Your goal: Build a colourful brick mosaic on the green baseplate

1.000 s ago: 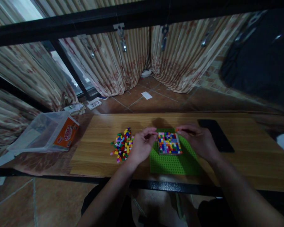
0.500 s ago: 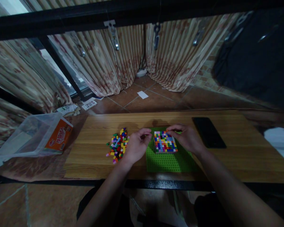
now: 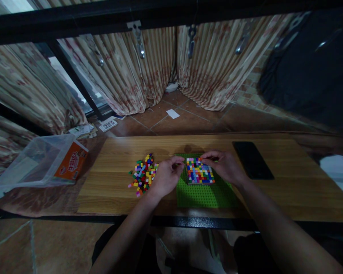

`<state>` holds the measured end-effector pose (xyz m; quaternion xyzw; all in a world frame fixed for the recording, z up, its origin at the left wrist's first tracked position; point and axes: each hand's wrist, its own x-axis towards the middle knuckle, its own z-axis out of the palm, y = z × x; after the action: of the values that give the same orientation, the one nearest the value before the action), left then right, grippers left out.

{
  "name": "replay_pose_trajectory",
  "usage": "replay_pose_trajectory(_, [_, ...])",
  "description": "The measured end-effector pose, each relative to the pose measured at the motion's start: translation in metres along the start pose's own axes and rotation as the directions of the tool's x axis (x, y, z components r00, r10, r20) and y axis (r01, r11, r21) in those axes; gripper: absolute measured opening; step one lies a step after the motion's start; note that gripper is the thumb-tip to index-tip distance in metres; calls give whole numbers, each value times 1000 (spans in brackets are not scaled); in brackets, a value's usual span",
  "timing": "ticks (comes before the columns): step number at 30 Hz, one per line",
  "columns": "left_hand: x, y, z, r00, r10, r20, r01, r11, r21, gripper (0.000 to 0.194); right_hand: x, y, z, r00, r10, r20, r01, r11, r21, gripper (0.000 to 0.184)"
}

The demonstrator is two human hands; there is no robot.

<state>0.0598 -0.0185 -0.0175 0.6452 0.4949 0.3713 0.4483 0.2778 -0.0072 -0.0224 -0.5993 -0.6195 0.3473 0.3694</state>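
Note:
A square of small multicoloured toy bricks (image 3: 200,172) sits on a green studded baseplate (image 3: 201,198). My left hand (image 3: 169,173) is just left of the square, its thumb and fingers drawn together in a pinch; whatever they may hold is too small to make out. At the square's far right corner, my right hand (image 3: 224,165) has its thumb and index fingertips close together, touching or right above the bricks. Its fingertips hide what is between them. A loose heap of small coloured bricks (image 3: 143,175) lies left of my left hand, which partly covers it.
A black phone-like slab (image 3: 253,160) lies on the wooden table (image 3: 111,163), right of the baseplate. Beyond the table's left end stands a clear plastic bin (image 3: 28,163) with an orange label. A dark metal bar (image 3: 194,222) runs along the near edge.
My left hand has shifted very slightly right, toward the brick square. My right hand stays at the far right corner with its fingertips a touch lower. The view has tilted a little.

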Motion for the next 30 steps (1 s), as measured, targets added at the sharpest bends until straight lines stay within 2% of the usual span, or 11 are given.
replay_pose_trajectory(6, [1, -2, 0, 1000, 6, 20, -6, 1000, 9, 22, 2, -1, -2, 998, 44, 49, -44, 999, 4, 19])
replay_pose_trajectory(11, [4, -5, -5, 1000, 7, -11, -7, 999, 32, 20, 5, -4, -4, 995, 73, 70, -69, 996, -60, 16])
replay_pose_trajectory(16, [11, -8, -17, 997, 33, -72, -27, 996, 84, 18, 8, -3, -6, 993, 52, 102, -47, 998, -47, 14])
replay_pose_trajectory(20, [18, -14, -38, 981, 40, -191, 12, 964, 264, 23, 7, 3, -8, 991, 42, 128, -44, 999, 13, 17])
replay_pose_trajectory(22, [23, -19, -54, 964, 11, -265, 101, 908, 407, 25, 5, 7, -10, 991, 37, 128, -46, 997, 68, 22])
replay_pose_trajectory(26, [30, -25, -84, 931, -98, -352, 318, 689, 651, 29, 4, 16, -17, 997, 71, 8, -71, 985, 156, 33])
replay_pose_trajectory(30, [32, -26, -94, 934, -156, -322, 355, 514, 781, 27, 7, 21, -22, 992, 97, -81, -85, 986, 142, 29])
